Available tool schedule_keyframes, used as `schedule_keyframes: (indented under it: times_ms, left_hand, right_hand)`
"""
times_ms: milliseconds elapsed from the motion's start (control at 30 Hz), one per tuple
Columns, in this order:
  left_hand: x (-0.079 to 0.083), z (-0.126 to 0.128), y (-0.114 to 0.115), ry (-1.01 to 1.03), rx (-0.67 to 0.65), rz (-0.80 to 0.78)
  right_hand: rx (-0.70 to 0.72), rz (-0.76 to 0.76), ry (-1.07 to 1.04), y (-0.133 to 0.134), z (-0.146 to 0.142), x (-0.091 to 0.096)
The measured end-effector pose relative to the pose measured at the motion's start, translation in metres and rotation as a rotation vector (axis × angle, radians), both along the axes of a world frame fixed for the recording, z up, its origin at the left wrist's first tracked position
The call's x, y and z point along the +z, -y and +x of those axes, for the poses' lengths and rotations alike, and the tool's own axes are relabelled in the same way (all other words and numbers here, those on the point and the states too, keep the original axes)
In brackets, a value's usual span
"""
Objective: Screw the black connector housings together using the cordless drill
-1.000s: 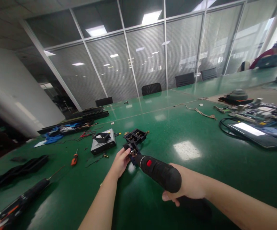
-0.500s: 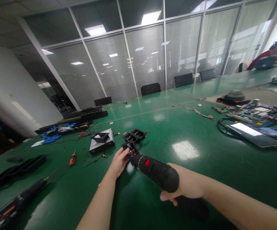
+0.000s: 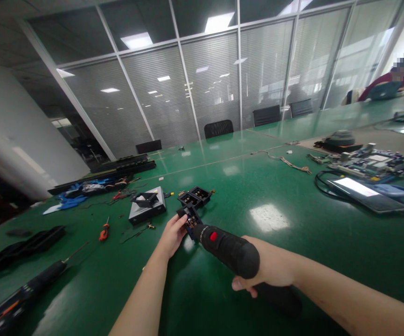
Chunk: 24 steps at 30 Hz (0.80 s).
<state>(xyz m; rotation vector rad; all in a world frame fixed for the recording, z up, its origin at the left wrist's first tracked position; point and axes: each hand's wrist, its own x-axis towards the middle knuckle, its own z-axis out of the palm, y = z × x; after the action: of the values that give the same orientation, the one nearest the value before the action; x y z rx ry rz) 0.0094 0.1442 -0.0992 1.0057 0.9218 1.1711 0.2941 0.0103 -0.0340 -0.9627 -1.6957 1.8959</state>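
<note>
My right hand (image 3: 270,266) is wrapped round the grip of a black cordless screwdriver (image 3: 230,247) with a red switch on its body. Its front end points down at a black frame with brass-coloured parts inside (image 3: 190,220). The tip itself is hidden behind the tool's body. My left hand (image 3: 174,235) grips that frame at its near left side, thumb on top. Just beyond it, joined or touching, I cannot tell which, lie two more black square compartments (image 3: 199,195) with small brass parts inside.
To the left are a grey box (image 3: 148,212), an orange screwdriver (image 3: 104,232), a long black power tool (image 3: 23,296), black strips (image 3: 20,249) and blue gloves (image 3: 71,201). A tablet-like device (image 3: 366,196) and circuit boards (image 3: 377,161) lie right. Another person (image 3: 380,86) sits far right.
The whole view has shifted slightly. Both hands, the cordless screwdriver and the black frame keep the same positions relative to one another.
</note>
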Motion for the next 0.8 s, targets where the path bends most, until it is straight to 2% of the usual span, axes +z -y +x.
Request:
schedule_keyframes:
  times_ms: [633,800]
  left_hand:
    - [0.0077,0.0039,0.0045,-0.015,0.021,-0.017]
    - [0.0092,0.0032,0.0048,-0.01,0.015,-0.025]
  right_hand:
    - [0.037,0.052,0.02,-0.0025,0.0021,-0.0042]
    - [0.025,0.021,0.013,-0.0016,0.0022,-0.0018]
